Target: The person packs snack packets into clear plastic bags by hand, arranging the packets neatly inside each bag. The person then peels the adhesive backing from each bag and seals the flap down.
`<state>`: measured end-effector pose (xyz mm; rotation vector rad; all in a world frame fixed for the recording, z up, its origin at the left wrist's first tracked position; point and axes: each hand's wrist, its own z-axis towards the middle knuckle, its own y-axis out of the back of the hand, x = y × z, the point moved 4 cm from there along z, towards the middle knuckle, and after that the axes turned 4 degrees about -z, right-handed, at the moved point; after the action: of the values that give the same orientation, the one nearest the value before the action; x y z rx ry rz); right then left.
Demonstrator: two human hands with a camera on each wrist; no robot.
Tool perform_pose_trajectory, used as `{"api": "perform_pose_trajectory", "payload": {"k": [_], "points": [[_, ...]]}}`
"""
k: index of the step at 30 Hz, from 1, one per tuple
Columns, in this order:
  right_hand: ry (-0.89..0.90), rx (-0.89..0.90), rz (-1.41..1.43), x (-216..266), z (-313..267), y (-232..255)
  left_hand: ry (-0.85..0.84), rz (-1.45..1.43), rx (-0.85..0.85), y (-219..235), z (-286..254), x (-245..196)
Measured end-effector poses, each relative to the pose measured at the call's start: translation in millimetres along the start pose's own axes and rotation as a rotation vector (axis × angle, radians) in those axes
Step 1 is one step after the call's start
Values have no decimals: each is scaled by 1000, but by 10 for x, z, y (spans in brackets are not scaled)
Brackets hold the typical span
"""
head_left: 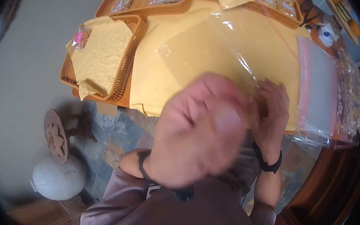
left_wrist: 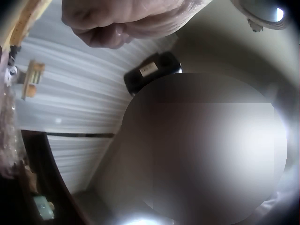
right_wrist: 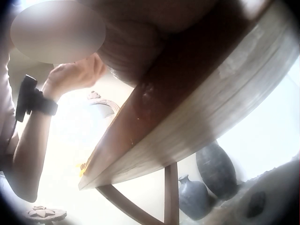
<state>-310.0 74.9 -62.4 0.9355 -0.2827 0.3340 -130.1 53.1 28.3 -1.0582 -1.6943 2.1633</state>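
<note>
My left hand (head_left: 202, 131) is raised close to the head camera, large and blurred. Its fingers curl inward in the left wrist view, where the hand (left_wrist: 126, 18) shows at the top, and no object appears in it. My right hand (head_left: 272, 110) rests at the front edge of the yellow-covered table, fingers bent loosely. Its fingertips lie right at the edge of a large clear plastic bag (head_left: 207, 50), spread flat on the yellow cloth (head_left: 148, 79). In the right wrist view the table underside fills much of the picture.
A wicker basket (head_left: 129, 61) lined with yellow cloth holds one small packet (head_left: 81, 38). More wicker trays (head_left: 144, 11) with packaged snacks stand at the back. To the right lie a stack of pink-edged clear bags (head_left: 318, 94) and several filled packets (head_left: 350, 99).
</note>
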Motion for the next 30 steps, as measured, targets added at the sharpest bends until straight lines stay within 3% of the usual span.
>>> {"api": "perform_pose_trajectory", "payload": {"k": [2, 5, 10, 13, 14, 16, 17, 18, 19, 21, 24, 28, 30], "points": [[0, 5, 5, 282, 257, 77, -25, 10, 56, -91, -91, -7], [-7, -3, 2, 20, -7, -41, -133, 254, 80, -42, -168, -96], [-23, -27, -24, -15, -3, -15, -253, 591, 188, 35, -192, -45], [-22, -161, 104, -49, -38, 90, -332, 778, 280, 56, -174, 48], [-105, -207, 229, -94, -71, 153, -324, 760, 292, 83, -171, 93], [-189, -261, 333, -127, -108, 306, -648, 1688, 571, 47, -233, 264], [-346, -150, 705, -131, -130, 367, -646, 1669, 580, 90, -259, 299], [-506, -31, 1077, -99, -154, 406, -579, 1950, 717, 147, -315, 420], [-518, -32, 1060, -53, -117, 523, -499, 2229, 859, 225, -363, 532], [-612, 439, 1228, 117, -57, 516, -499, 2310, 894, 327, -391, 594], [-727, 530, 1294, 70, -66, 467, -475, 2410, 898, 351, -425, 628], [-718, 481, 1388, -14, -65, 457, -479, 2449, 896, 371, -443, 665], [-686, 540, 1402, -12, -70, 462, -464, 2453, 913, 382, -451, 690]]}}
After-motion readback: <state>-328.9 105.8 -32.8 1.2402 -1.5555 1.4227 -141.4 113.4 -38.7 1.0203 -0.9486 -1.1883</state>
